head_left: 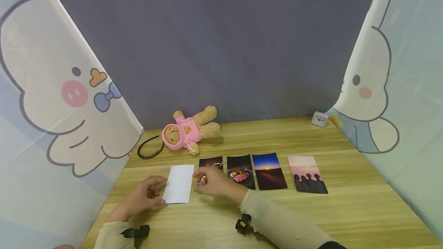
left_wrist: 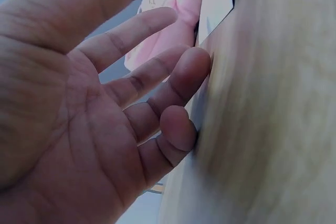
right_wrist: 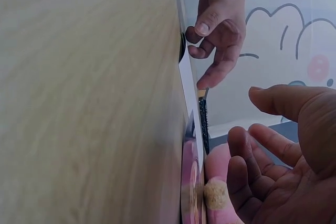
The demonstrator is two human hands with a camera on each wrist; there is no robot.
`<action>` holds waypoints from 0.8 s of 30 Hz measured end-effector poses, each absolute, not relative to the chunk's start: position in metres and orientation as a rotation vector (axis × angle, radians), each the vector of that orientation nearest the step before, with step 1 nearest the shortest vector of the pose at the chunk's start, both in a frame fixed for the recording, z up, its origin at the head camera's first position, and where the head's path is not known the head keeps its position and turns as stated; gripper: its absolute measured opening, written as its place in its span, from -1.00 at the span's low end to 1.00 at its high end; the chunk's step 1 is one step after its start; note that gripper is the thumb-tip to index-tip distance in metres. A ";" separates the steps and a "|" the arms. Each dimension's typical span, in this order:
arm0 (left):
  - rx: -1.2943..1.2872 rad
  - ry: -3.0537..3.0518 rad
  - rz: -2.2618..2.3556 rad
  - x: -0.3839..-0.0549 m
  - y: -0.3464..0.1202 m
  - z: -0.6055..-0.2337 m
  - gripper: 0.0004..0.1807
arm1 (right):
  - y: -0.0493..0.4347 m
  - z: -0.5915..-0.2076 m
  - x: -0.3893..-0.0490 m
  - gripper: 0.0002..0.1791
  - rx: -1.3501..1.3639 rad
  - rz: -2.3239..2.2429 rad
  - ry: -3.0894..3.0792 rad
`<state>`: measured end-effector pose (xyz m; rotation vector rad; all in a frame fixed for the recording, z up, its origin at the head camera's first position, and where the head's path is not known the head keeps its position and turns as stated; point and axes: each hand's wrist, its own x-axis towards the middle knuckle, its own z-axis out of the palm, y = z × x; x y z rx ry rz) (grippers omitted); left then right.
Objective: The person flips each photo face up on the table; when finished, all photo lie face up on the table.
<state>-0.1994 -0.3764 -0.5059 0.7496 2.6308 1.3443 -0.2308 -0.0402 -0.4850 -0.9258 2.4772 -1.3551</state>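
Observation:
A white card [head_left: 179, 183] lies face-blank on the table, left of a row of photo cards. My left hand [head_left: 143, 197] is at its left edge, thumb by the lower left corner, fingers loosely bent; in the left wrist view the same hand [left_wrist: 126, 93] has an empty palm. Just right of the white card, my right hand [head_left: 216, 183] hovers over a dark photo card [head_left: 211, 161] and partly hides it. Seen from the right wrist, the right hand [right_wrist: 286, 161] has thumb and fingers spread apart, holding nothing.
Further right lie a food photo [head_left: 241, 172], a sunset photo [head_left: 269, 172] and a pink-sky photo [head_left: 307, 174]. Behind them are a teddy bear in a pink hoodie [head_left: 187, 130], a black headband [head_left: 150, 153] and a small white clock [head_left: 319, 119]. Printed curtains enclose both sides.

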 end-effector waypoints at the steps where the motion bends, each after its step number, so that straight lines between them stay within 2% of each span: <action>1: 0.742 2.620 1.352 -0.199 -0.376 -0.506 -0.25 | -0.042 -0.485 -0.231 -0.58 -0.931 -1.343 2.490; 7: 0.701 2.611 1.349 -0.199 -0.375 -0.505 -0.26 | -0.049 -0.487 -0.229 -0.58 -0.943 -1.309 2.520; 24: 0.807 2.659 1.227 -0.197 -0.370 -0.507 -0.21 | -0.064 -0.489 -0.223 -0.54 -1.028 -1.164 2.587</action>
